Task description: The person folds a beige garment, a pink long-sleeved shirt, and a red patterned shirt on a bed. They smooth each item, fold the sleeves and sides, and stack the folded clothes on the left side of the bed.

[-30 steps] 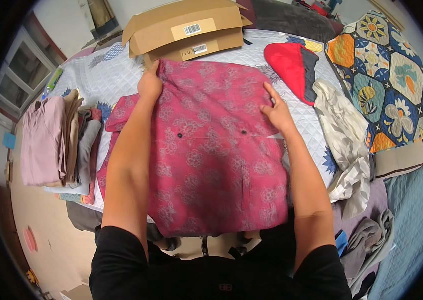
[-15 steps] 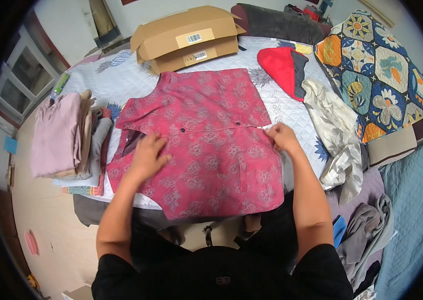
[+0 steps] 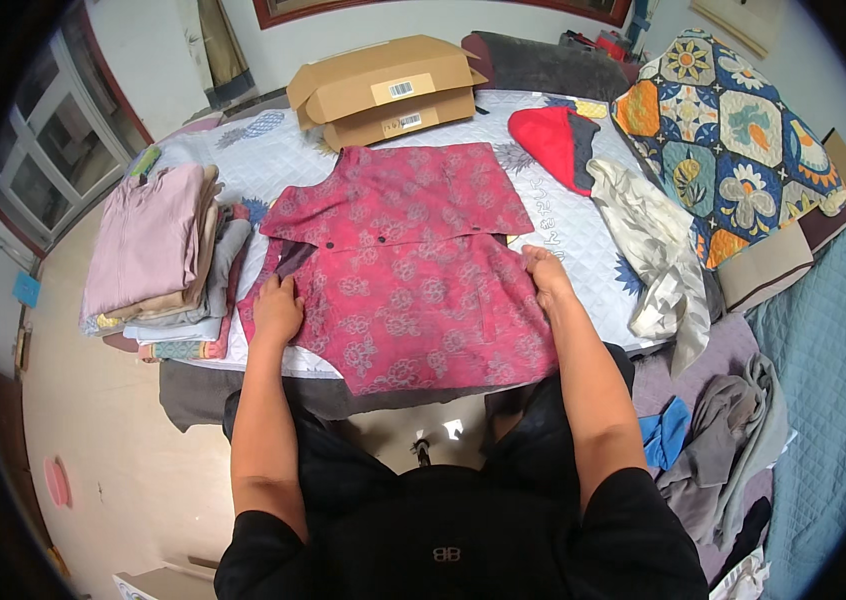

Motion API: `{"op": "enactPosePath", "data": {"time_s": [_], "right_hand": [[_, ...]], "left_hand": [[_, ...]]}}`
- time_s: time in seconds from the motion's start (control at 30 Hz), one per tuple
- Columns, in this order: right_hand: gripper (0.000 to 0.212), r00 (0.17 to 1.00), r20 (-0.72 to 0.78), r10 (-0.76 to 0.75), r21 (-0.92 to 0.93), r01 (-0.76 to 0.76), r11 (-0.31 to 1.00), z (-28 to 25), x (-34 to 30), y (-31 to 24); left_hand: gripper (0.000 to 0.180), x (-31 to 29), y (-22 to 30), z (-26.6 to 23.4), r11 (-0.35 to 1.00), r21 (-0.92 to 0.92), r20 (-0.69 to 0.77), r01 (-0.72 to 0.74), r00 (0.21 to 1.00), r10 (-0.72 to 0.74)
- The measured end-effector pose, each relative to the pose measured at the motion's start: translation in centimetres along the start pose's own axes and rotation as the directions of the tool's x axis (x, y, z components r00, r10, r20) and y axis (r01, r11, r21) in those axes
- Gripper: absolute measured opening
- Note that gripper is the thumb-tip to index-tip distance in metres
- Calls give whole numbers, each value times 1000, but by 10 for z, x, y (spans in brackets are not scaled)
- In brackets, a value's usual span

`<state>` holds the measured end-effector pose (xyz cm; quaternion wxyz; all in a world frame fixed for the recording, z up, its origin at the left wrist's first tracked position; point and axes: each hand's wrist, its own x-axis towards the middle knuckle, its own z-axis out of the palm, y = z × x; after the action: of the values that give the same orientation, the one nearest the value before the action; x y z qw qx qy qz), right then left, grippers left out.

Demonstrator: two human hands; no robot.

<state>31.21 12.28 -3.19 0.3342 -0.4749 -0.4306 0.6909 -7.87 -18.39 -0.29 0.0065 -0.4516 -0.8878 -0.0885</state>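
Observation:
A pinkish-red vest (image 3: 403,310) with a grey flower pattern lies spread on the quilted bedding, its upper part folded over so that an edge with several dark buttons runs across the middle. My left hand (image 3: 279,308) lies on its left side by the armhole, fingers slightly apart on the fabric. On the opposite side, my right hand (image 3: 546,275) has its fingers closed at the vest's right edge, just below the button line. The fingertips of that hand are partly hidden.
Folded clothes (image 3: 148,245) are stacked at the left. Cardboard boxes (image 3: 383,90) stand behind the vest. A red and grey cap-like cloth item (image 3: 548,140), a pale patterned garment (image 3: 648,240) and a colourful quilt (image 3: 743,140) lie at the right, with crumpled grey clothes (image 3: 723,440) nearer.
My left hand has moved to the vest's left edge. The upper layer now lies slightly differently, showing another button at the left. The whole view has shifted a little.

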Motion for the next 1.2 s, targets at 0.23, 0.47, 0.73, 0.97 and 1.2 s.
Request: {"op": "enactPosePath", "data": {"time_s": [0.23,0.47,0.73,0.97,1.2], "right_hand": [[23,989,58,-135,-468,146,872,-7,34,5],[22,867,90,-490,-826,340,450,23,36,0],[11,806,127,-578,-923,310,229,-15,55,-15],[16,838,53,-544,-963,187,194,-51,51,-41],[30,993,-87,-82,-660,4,751,-63,23,-44]], "left_hand": [[58,22,-10,-4,992,108,44,64,997,-70],[37,23,-70,-4,989,22,-1,147,989,-147],[25,29,-76,-5,968,-10,-14,251,968,-251],[26,37,-71,0,957,-17,61,290,956,-288],[41,28,-92,-5,941,-216,85,262,965,-249]]}}
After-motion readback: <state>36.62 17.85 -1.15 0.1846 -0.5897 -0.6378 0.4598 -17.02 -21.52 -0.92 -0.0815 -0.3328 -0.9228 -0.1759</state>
